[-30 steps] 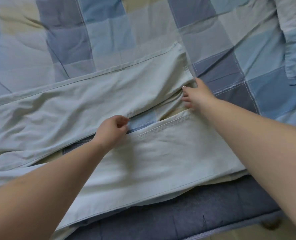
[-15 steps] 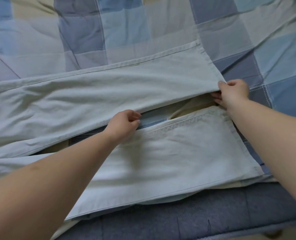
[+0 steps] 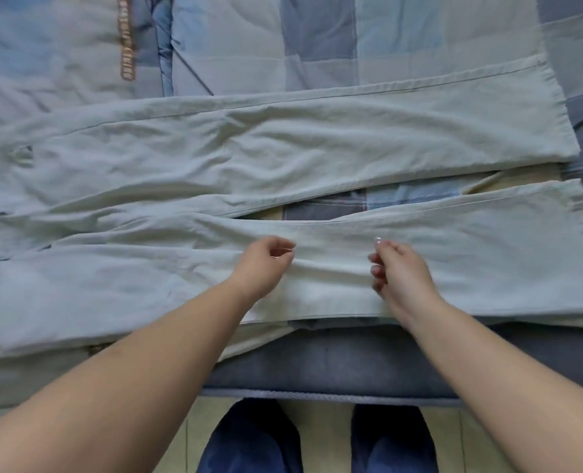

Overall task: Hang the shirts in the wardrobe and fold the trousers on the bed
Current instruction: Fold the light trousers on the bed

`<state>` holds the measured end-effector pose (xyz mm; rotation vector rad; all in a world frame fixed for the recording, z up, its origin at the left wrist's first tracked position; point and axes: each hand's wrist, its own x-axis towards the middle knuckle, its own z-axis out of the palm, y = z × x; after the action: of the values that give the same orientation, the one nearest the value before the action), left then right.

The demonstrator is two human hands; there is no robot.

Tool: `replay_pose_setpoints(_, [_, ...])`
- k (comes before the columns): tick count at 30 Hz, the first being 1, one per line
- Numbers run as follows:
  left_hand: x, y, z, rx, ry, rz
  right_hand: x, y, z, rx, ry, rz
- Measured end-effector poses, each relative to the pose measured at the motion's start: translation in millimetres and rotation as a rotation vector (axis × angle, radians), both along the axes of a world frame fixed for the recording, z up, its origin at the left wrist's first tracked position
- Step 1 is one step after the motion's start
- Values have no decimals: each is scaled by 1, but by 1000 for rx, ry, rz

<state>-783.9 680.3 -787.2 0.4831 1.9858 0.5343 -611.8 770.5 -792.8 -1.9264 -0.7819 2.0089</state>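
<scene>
The pale green cotton trousers (image 3: 283, 158) lay spread flat across the bed, legs running out to the right, waist end off toward the left edge of the view. The far leg (image 3: 351, 131) and the near leg (image 3: 454, 254) were parted by a narrow wedge of quilt showing between them; the hems sat near the right side, roughly level with each other.

Left hand (image 3: 266, 264) hovered over or on the near leg, fingers curled inward, thumb and forefinger close together. Right hand (image 3: 397, 271) lay just beside it on the same leg, fingers likewise bent. Whether either hand actually pinched cloth could not be told from this angle; the fingertips met the fabric, but no lifted fold was visible.

Judgement on handling: light, soft woven cloth, limp, no stiffness beyond the seams and hems. It will drape and crease wherever it is lifted, and should slide easily over the quilt. Best hold is probably along the inner seam or the hem of the near leg, two points apart, so the leg carries over onto the far one without bunching. Wrinkles near the seat would want smoothing first.

Underneath, a patchwork quilt (image 3: 317, 35) of blue, grey and cream squares covered the bed, with an orange-lettered strip (image 3: 126, 42) at upper left. The dark blue mattress edge (image 3: 334, 367) ran along the near side. Below it, pale yellow-green floor (image 3: 324, 438) and two dark blue slippers (image 3: 252, 438).
</scene>
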Motion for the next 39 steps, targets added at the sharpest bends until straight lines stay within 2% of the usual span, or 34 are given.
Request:
replay_pose_setpoints(4, [-59,-97,17,-39,-4,154,-66,-101,18,-238,120,-2])
replay_pose_setpoints(7, [-103,-164,30,-72,-7,347,-110,-160,26,-410,186,-22])
replay_pose_setpoints(10, [-135,-216,43,-28,-97,619,-149,-205,27,-516,207,-17])
replay_pose_setpoints(14, [-157,-263,51,-70,-157,774,-193,-253,27,-589,187,52])
replay_pose_setpoints(17, [-166,-274,50,-100,-253,913,-217,-267,24,-543,209,-72])
replay_pose_setpoints(21, [-184,-276,42,57,-369,1194,-239,-261,26,-410,287,-417])
replay_pose_setpoints(23, [-191,-278,37,123,-387,1330,-241,-261,30,-382,319,-484])
replay_pose_setpoints(28, [-175,-314,25,89,-332,1455,-219,-305,33,-411,0,-312])
replay_pose_setpoints(31, [-170,-323,29,168,-372,1506,-222,-303,43,-396,70,-380])
replay_pose_setpoints(35, [-202,-313,40,330,-493,1588,-224,-285,55,-319,192,-426])
replay_pose_setpoints(37, [-219,-317,41,364,-411,1624,-217,-287,56,-311,103,-328])
replay_pose_setpoints(39, [-225,-329,47,284,-239,1630,-212,-291,57,-316,24,-289])
